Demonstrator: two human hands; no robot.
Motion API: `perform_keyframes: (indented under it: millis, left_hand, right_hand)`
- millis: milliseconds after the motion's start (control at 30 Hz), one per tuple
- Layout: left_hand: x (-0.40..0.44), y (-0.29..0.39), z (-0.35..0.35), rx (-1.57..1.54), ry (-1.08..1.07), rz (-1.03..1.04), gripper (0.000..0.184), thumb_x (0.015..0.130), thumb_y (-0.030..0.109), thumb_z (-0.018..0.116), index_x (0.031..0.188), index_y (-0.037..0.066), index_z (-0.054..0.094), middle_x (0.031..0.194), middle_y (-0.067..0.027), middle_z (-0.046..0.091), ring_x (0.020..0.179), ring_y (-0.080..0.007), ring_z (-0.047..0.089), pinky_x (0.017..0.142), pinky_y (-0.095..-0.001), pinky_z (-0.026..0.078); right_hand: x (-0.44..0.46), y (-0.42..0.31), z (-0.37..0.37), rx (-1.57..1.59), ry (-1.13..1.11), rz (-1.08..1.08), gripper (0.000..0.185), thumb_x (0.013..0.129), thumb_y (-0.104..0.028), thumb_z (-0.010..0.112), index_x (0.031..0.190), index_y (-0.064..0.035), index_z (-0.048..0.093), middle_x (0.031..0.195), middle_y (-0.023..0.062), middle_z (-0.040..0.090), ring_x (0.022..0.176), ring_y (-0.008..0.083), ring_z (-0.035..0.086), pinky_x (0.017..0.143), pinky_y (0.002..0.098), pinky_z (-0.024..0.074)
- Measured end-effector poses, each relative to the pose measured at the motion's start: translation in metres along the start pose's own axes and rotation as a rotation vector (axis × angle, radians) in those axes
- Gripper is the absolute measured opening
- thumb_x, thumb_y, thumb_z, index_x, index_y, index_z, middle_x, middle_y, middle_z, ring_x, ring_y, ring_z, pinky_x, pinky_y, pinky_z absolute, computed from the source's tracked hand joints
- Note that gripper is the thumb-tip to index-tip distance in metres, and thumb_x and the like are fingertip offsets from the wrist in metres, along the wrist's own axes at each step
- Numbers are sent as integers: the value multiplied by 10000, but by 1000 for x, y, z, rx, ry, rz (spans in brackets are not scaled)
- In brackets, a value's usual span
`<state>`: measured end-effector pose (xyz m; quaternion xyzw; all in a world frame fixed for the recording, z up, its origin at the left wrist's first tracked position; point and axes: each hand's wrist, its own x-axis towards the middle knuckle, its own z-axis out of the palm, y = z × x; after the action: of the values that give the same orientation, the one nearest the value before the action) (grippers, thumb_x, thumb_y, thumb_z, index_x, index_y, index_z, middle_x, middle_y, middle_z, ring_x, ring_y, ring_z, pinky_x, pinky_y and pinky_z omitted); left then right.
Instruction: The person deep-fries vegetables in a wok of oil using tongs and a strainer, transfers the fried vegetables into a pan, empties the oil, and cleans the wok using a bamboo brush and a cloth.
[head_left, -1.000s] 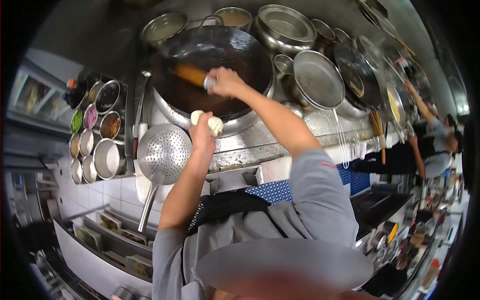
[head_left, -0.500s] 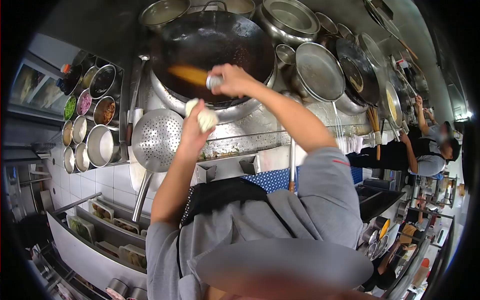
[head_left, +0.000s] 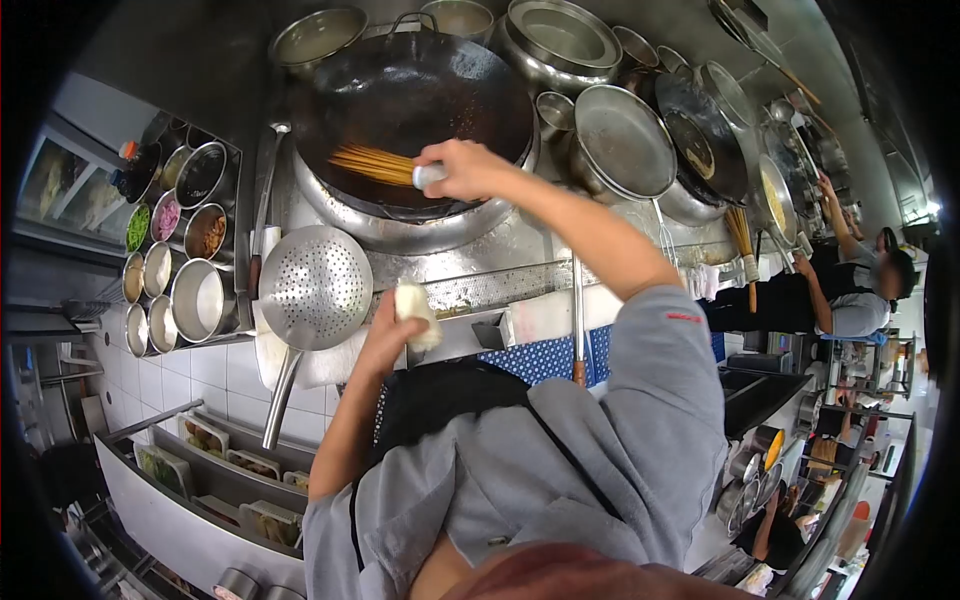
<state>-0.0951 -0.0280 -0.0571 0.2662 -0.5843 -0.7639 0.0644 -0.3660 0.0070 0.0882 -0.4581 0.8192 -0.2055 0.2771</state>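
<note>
A bamboo wok brush (head_left: 370, 163) is in my right hand (head_left: 462, 170), its fingers closed round the white-wrapped end. The bristles point left, inside the big dark wok (head_left: 410, 95) on the burner. Nearer my body, my left hand (head_left: 384, 338) is closed on a bunched white cloth (head_left: 414, 312), apart from the wok. Just left of that hand lies a perforated metal strainer ladle (head_left: 315, 287), its handle pointing toward me.
On the left stand several metal pots (head_left: 200, 298) and bowls of chopped ingredients. A long-handled ladle (head_left: 267, 200) lies beside the wok. To the right are a metal pan (head_left: 626, 140), another wok (head_left: 700, 140) and a second bamboo brush (head_left: 740, 240). Co-workers (head_left: 850, 285) stand further right.
My left hand has drawn back from the wok's front rim toward my body with the cloth. The brush, blurred by motion before, now shows sharply in the wok.
</note>
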Motion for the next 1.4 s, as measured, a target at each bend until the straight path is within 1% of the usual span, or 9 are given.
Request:
perform_keyframes:
  millis: [133,267,500,600,733,967,1167,1233,1400]
  left_hand:
    - [-21,23,26,792,-61,245,617,699,218,693,1222,-35,487,923,-231,633,874,-358,635,795,-431,523]
    - [-22,-1,52,1189,-15,276,641,656,288,702,1179,-39,528,884,-227,655,936,-364,603,765,-463,517]
    - [-17,-26,50,1441,20,495,595,638,289,701,1125,-22,561,892,-155,646,942,-303,555,794,-434,428]
    - [-24,-28,49,1475,68,496,645,647,325,714,1171,-8,540,943,-153,628,962,-304,528,812,-448,391]
    - [-29,-25,49,1508,106,474,734,641,380,740,1223,-5,511,989,-146,595,990,-296,499,829,-456,371]
    - [-44,-10,39,1336,112,531,749,649,344,777,1269,14,518,1168,-182,519,1051,-331,471,917,-473,377]
    - [-73,7,-15,991,481,704,607,715,238,737,1248,25,539,1192,-221,491,1085,-392,459,932,-500,382]
    - [-105,-2,-56,1061,683,629,585,725,223,724,1247,32,540,1200,-220,489,1093,-392,457,936,-500,380]
    - [-165,-7,-136,1485,960,197,575,725,204,719,1246,40,541,1221,-207,480,1126,-400,438,945,-492,372]
  right_hand:
    - [53,94,-88,-785,320,272,465,740,-311,726,1163,-142,631,1074,134,681,1019,286,656,851,393,539]
    - [76,88,-71,-406,766,344,388,772,-267,690,1108,-82,635,1060,156,683,998,337,657,843,422,541]
    - [-1,57,-21,-186,-28,-114,527,635,-338,795,1136,-216,686,1099,111,684,960,301,671,903,375,520]
    - [29,106,-94,-813,356,265,375,765,-282,685,1088,-92,664,1045,157,687,959,317,672,831,405,544]
    - [65,110,-67,-424,808,320,374,751,-314,712,1054,-101,656,974,155,700,920,347,675,801,433,548]
    - [-11,45,-46,-103,-132,-44,558,639,-342,791,1158,-174,677,1072,109,683,1025,283,632,894,360,512]
    - [-17,149,-113,-442,1139,178,541,797,-376,667,1233,-76,553,1078,205,660,950,391,649,835,453,512]
    - [-72,98,-72,458,1020,304,590,774,-412,726,1262,-127,558,1031,172,650,947,273,635,876,395,495]
    - [-168,139,141,429,1182,-78,530,847,-189,731,1241,10,437,1098,133,563,980,210,570,852,334,483]
